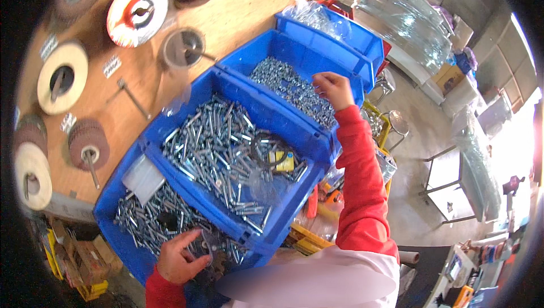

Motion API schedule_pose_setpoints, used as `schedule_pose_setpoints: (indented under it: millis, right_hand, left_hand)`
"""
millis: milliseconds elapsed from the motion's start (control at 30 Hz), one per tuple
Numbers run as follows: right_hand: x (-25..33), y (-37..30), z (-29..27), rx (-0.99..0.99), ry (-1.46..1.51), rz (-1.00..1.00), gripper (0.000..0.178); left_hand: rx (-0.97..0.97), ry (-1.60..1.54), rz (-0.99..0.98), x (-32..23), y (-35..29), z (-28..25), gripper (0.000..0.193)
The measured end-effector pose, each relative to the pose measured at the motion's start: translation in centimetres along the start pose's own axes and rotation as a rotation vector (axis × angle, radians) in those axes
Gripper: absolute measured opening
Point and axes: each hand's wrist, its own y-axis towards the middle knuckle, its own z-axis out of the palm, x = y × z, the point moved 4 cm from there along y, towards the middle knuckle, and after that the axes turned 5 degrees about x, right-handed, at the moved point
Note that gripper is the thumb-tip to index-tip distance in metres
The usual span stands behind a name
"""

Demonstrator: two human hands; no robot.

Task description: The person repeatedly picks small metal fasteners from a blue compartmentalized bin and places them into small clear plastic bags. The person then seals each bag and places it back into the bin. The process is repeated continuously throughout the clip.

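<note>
My left hand [180,257] is over the nearest blue bin [113,195], which holds loose bolts [141,226]. Its thumb and fingers curve around the edge of a see-through piece of plastic [208,247], perhaps a bag; its exact shape is hard to make out. Over the far bin of small nuts [283,84], my right hand [333,88] has its fingertips pinched together. Whatever lies between them is too small to tell. Between the two hands, the middle bin is filled with longer bolts [209,144], with a dark ring [269,148] and a yellow label on top.
A translucent plastic box [143,179] sits on the nearest bin's bolts. Grinding and flap wheels [137,13] hang on a wooden board [141,73] at left. Farthest back, another blue bin [362,42] holds clear bags. A metal-framed table [453,178] stands at right.
</note>
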Motion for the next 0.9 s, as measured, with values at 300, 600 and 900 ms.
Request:
schedule_pose_setpoints:
  millis: [300, 600, 900]
  right_hand:
    - [-13.7, 2.5, 8.6, 0.750, -1.055, -0.356, 0.047]
    - [-11.2, -2.2, 5.1, 0.717, -0.732, 0.166, 0.040]
    - [-11.0, -3.6, -0.5, -0.116, -0.215, 0.095, 0.041]
  left_hand:
    - [-0.080, -0.188, -0.191, 3.0, -0.5, -0.7, 0.066]
    - [-0.082, -0.092, -0.085, 3.2, -0.6, -0.6, 0.067]
    - [-0.086, -0.117, -0.072, 1.9, -0.7, -0.5, 0.066]
